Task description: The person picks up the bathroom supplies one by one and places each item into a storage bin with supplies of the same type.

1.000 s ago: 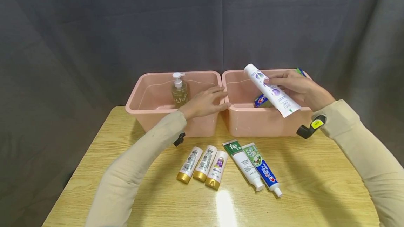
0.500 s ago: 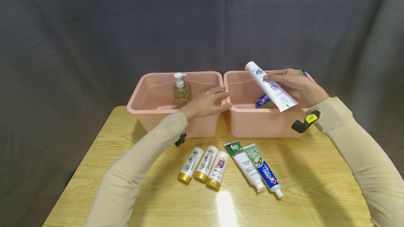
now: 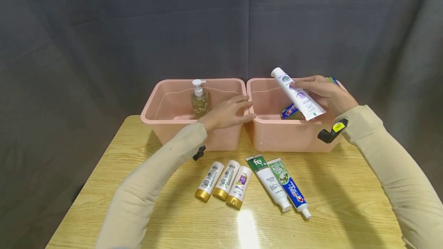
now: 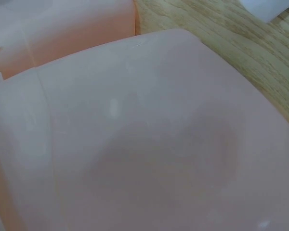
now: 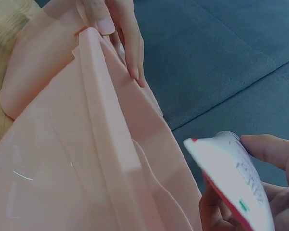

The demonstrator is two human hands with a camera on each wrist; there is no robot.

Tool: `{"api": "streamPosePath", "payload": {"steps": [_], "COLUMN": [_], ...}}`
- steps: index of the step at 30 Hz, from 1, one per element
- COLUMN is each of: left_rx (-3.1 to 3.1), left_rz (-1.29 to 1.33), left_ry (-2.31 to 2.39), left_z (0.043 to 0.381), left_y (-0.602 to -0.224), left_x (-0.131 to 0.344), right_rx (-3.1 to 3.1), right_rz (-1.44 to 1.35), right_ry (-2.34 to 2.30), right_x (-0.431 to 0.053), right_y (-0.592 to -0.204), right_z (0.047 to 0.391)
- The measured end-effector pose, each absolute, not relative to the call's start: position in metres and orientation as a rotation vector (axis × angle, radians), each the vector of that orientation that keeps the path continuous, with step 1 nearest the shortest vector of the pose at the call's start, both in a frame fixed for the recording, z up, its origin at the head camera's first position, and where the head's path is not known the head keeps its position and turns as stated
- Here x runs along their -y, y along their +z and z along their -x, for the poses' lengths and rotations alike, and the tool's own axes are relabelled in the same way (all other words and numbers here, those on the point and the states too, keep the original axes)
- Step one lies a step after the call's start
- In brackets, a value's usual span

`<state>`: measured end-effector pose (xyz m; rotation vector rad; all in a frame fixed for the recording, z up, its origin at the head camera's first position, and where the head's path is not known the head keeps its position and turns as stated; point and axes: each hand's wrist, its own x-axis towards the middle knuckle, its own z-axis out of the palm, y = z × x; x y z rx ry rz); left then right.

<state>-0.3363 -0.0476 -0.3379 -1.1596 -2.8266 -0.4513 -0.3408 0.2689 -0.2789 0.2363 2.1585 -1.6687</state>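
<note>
Right hand [image 3: 323, 89] first, from the head view: its thumb and fingers pinch a white tube with purple circles [image 3: 294, 92], held tilted over the right pink bin [image 3: 290, 135], cap to the upper left, flat end to the lower right, in front of the bin's near rim. The left hand [image 3: 226, 113] lies with its fingers loosely extended across the place where this bin meets the left pink bin [image 3: 221, 137]. A pump bottle [image 3: 199, 103] stands upright in the left bin; a blue package [image 3: 290, 110] lies in the right one. On the wooden table [image 3: 166, 210], nearer the person, three white bottles with gold caps [image 3: 226, 180] lie side by side, and to their right a green-and-white tube [image 3: 269, 183] lies just beside a green-and-blue tube [image 3: 290, 188].

At the left wrist, a smooth pink bin wall fills most of the view, with part of another bin at the upper left and wood grain beyond.

At the right wrist, the white tube's flat end, edged in red, shows between thumb and fingers, while the left hand's fingers touch the bin rims at the top.
</note>
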Motion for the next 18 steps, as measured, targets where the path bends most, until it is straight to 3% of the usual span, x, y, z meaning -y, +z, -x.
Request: {"api": "streamPosePath", "payload": {"steps": [18], "left_rx": [2.792], "left_rz": [1.173], "left_ry": [-0.458], "left_z": [0.338], "left_y": [-0.338], "left_x": [0.044], "right_rx": [-2.109], "right_rz": [-0.237], "right_ry": [-1.696], "right_x": [-0.275], "right_y": [-0.288], "right_z": [0.358]}}
